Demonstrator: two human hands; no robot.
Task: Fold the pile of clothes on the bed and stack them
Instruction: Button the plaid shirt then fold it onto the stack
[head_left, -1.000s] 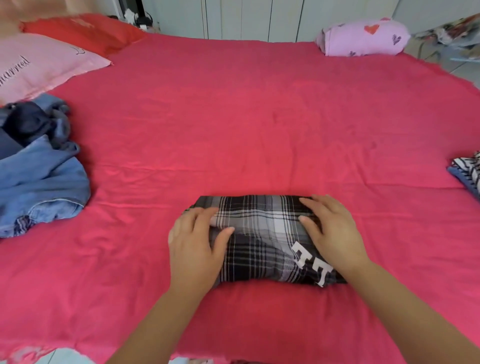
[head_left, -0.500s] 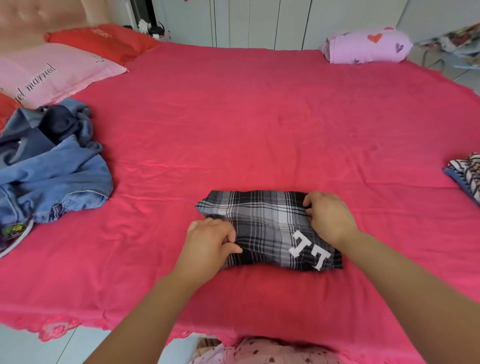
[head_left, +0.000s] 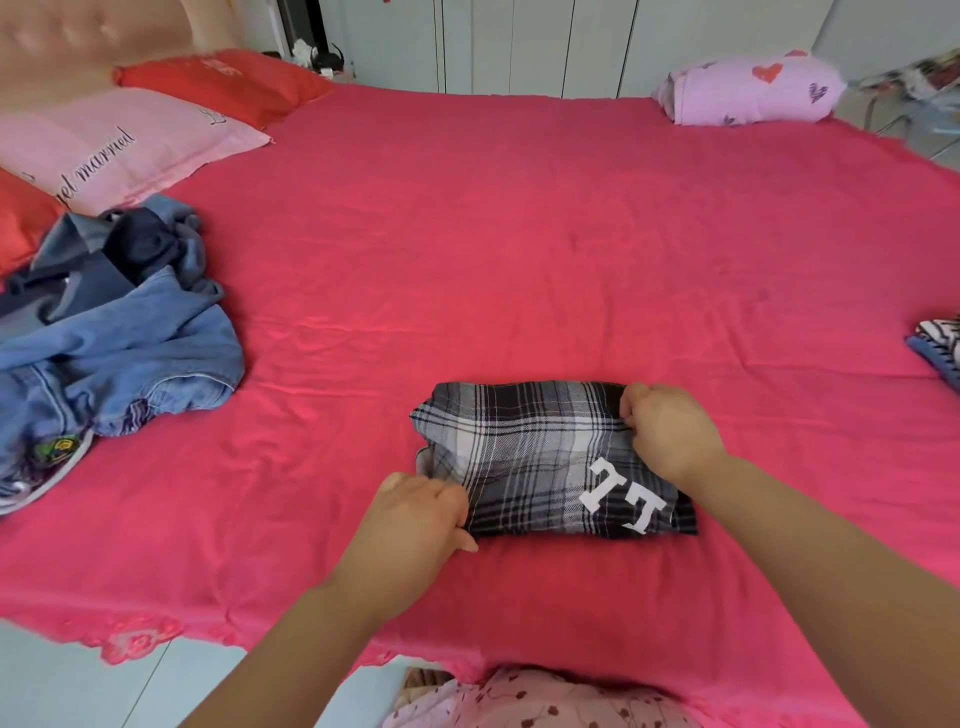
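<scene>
Gripping folded plaid garment, left hand near corner, right hand far edge, both flat before

The pink pillow reads "married"; the plaid garment bears white "TT".

**Plaid on hot pink**

The bedsheet is hot pink. At lower centre, the folded plaid garment is black, grey and white, with white letters. The denim pile at left is blue. The bundle at upper right is lilac with red and purple hearts.
</scene>
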